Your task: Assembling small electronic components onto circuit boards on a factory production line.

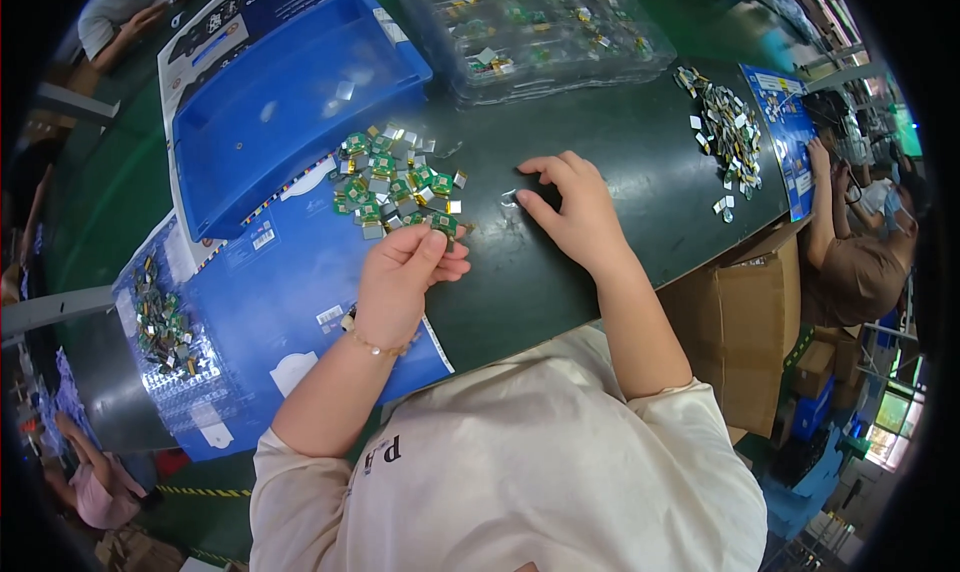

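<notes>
My left hand [405,277] pinches a small green circuit board [444,225] at the near edge of a heap of small green boards with silver shields [395,182]. The heap lies partly on a blue printed sheet [290,282] and partly on the dark green table [620,152]. My right hand [572,212] rests on the table to the right of the heap, fingers spread and curled, fingertips beside a tiny silver piece [509,199]. It holds nothing that I can see.
An empty blue plastic bin [285,97] stands behind the heap. Clear trays of parts [530,27] sit at the back. More small parts lie at the right [730,137] and left [160,322]. Other people work at right [860,262], bottom left and top left. A cardboard box [750,322] stands below the table's right end.
</notes>
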`<action>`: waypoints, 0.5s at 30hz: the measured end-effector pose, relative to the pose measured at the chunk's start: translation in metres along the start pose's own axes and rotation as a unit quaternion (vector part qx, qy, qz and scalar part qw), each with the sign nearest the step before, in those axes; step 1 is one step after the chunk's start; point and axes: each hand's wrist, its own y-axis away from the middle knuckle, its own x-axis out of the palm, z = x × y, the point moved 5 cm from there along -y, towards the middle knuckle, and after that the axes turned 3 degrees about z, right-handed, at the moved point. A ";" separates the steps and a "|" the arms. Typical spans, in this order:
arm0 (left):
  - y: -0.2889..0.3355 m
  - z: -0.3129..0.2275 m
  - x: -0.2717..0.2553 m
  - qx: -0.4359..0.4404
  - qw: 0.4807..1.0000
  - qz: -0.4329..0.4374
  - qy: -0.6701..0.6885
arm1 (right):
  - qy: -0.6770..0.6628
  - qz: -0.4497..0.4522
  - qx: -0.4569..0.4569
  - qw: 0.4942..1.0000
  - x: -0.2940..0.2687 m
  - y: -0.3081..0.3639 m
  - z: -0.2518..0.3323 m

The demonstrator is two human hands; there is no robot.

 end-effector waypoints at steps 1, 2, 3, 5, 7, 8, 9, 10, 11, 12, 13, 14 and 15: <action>0.000 -0.001 0.001 0.001 1.000 -0.001 -0.002 | -0.002 -0.001 -0.001 1.000 -0.001 0.001 -0.003; -0.001 -0.003 0.000 0.017 0.999 -0.016 -0.022 | -0.027 -0.003 0.001 1.000 -0.001 0.003 -0.007; -0.001 -0.006 0.000 0.033 0.998 -0.031 -0.043 | -0.051 -0.005 0.003 0.999 -0.002 0.004 -0.009; -0.001 -0.007 0.002 0.054 0.993 -0.032 -0.096 | -0.059 -0.007 -0.001 0.998 -0.001 0.004 -0.009; 0.000 -0.015 0.003 0.075 0.985 -0.036 -0.148 | -0.067 -0.009 -0.007 0.998 -0.001 0.004 -0.004; 0.001 -0.030 0.007 0.153 0.935 -0.037 -0.317 | -0.098 -0.004 -0.011 0.995 0.000 0.003 0.002; 0.004 -0.040 0.014 0.223 0.851 -0.038 -0.474 | -0.129 0.002 -0.015 0.992 0.000 0.001 0.008; 0.007 -0.047 0.016 0.280 0.840 -0.073 -0.458 | -0.138 0.022 -0.035 0.990 0.000 -0.003 0.015; 0.007 -0.052 0.015 0.282 0.838 -0.078 -0.460 | -0.140 0.023 -0.040 0.989 0.001 -0.009 0.021; 0.010 -0.062 0.015 0.338 0.775 -0.110 -0.523 | -0.125 0.028 -0.068 0.989 0.004 -0.015 0.031; 0.015 -0.071 0.016 0.389 0.704 -0.140 -0.578 | -0.108 0.033 -0.094 0.989 0.008 -0.021 0.040; 0.013 -0.072 0.007 0.350 0.728 -0.162 -0.567 | -0.087 0.020 -0.121 0.989 0.013 -0.029 0.045; 0.010 -0.071 0.003 0.352 0.726 -0.165 -0.568 | -0.087 0.020 -0.125 0.988 0.020 -0.037 0.048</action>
